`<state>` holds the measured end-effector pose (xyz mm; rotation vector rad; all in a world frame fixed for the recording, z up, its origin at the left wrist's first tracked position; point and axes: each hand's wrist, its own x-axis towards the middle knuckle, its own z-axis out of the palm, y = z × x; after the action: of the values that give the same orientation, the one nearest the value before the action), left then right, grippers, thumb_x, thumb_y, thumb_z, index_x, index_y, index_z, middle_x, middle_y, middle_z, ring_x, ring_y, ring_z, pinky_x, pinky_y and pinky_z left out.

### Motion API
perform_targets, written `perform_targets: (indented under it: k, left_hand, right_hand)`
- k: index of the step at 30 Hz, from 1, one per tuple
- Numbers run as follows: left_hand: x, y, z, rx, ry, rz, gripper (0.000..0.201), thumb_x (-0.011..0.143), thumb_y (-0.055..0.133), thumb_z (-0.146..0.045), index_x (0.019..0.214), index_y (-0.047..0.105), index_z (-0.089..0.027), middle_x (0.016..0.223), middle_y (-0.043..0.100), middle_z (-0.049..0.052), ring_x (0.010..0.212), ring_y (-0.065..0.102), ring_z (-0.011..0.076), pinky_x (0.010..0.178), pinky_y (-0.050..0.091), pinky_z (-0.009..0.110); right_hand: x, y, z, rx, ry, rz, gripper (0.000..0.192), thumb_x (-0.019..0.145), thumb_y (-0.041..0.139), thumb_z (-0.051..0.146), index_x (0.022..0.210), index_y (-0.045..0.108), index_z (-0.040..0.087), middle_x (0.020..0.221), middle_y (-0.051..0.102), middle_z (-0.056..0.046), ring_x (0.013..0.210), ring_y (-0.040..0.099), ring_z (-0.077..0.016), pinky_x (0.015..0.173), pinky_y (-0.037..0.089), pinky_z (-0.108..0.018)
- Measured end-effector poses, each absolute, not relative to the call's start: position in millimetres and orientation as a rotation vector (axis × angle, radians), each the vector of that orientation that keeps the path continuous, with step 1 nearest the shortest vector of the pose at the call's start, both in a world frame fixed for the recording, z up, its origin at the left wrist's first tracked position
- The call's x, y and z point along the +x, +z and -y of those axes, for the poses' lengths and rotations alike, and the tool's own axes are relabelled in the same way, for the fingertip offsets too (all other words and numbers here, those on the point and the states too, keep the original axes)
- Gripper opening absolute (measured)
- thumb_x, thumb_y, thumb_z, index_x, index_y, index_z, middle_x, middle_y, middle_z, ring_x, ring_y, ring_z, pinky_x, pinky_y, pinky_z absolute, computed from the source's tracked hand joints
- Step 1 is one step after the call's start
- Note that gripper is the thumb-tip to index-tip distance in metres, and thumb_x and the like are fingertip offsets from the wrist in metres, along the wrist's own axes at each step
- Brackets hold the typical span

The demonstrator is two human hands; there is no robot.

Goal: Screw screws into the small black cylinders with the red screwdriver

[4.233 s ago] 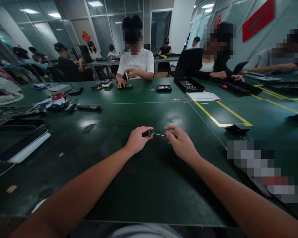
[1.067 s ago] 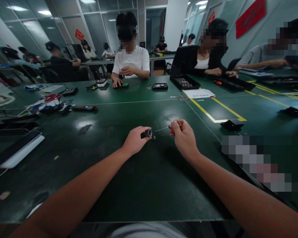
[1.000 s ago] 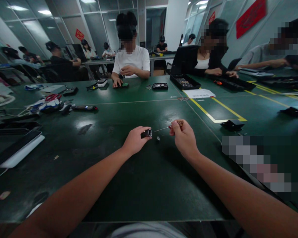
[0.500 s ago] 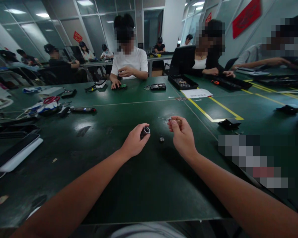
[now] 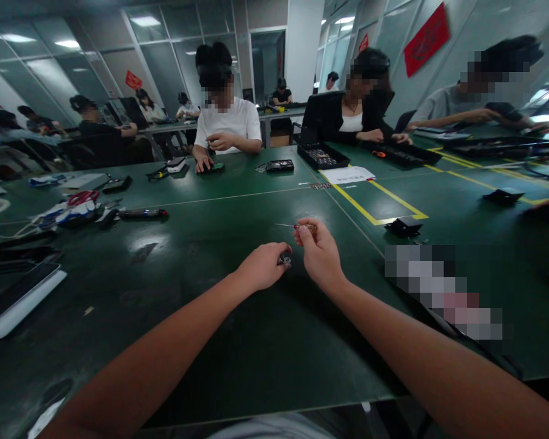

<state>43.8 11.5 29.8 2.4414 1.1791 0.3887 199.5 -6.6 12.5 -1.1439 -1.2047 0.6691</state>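
Observation:
My left hand rests low on the dark green table, its fingers curled around a small black cylinder with a silver ring that pokes out at the fingertips. My right hand is just to the right of it, almost touching. It pinches a thin precision screwdriver with a reddish handle. The metal shaft points left, level, a little above the table. The small part that dropped on the table earlier is hidden by my hands or gone from sight.
Other people sit along the far side with a black parts tray, a sheet of paper and small devices. Cables, gloves and a pen lie at the left, a flat white-edged device nearer. Yellow tape lines mark the table at right.
A small part fell from the cylinder onto the table. My right hand pulled the screwdriver out of the cylinder and raised it. My left hand then moved right, down over that spot.

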Motion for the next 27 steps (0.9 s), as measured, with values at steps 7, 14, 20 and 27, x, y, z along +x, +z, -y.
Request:
perform_targets:
  k: [7, 14, 20, 27]
  left_hand:
    - [43, 31, -17, 2.473, 0.171, -1.175, 0.021, 0.089, 0.064, -0.026, 0.107, 0.073, -0.021, 0.096, 0.073, 0.007, 0.088, 0.068, 0.0246, 0.082, 0.05, 0.035]
    - [3, 41, -20, 2.145, 0.153, -1.222, 0.025, 0.086, 0.067, -0.044, 0.094, 0.073, -0.021, 0.091, 0.072, 0.005, 0.07, 0.066, 0.019, 0.064, 0.047, 0.029]
    - [-58, 57, -4, 1.482, 0.339, -1.201, 0.036, 0.083, 0.071, -0.049, 0.102, 0.067, -0.018, 0.096, 0.069, 0.006, 0.06, 0.057, 0.0102, 0.044, 0.031, 0.018]
    - [-145, 76, 15, 0.881, 0.939, -1.366, 0.01, 0.094, 0.06, -0.026, 0.096, 0.066, -0.019, 0.08, 0.063, -0.003, 0.061, 0.051, 0.0068, 0.047, 0.035, 0.014]
  right_hand:
    - [199, 13, 7, -1.145, 0.709, 1.229, 0.024, 0.095, 0.054, 0.042, 0.108, 0.06, 0.023, 0.092, 0.068, -0.004, 0.087, 0.066, -0.0197, 0.082, 0.052, -0.038]
    - [198, 17, 10, -1.154, 0.74, 1.225, 0.025, 0.094, 0.054, 0.043, 0.107, 0.06, 0.023, 0.09, 0.068, -0.003, 0.085, 0.066, -0.0189, 0.08, 0.052, -0.037]
    - [197, 16, 11, -1.156, 0.777, 1.229, 0.024, 0.094, 0.055, 0.043, 0.106, 0.061, 0.023, 0.09, 0.068, -0.003, 0.084, 0.066, -0.0186, 0.079, 0.053, -0.037]
    - [197, 15, 11, -1.192, 0.815, 1.234, 0.025, 0.092, 0.055, 0.044, 0.104, 0.062, 0.022, 0.086, 0.068, -0.003, 0.078, 0.065, -0.0182, 0.075, 0.052, -0.037]
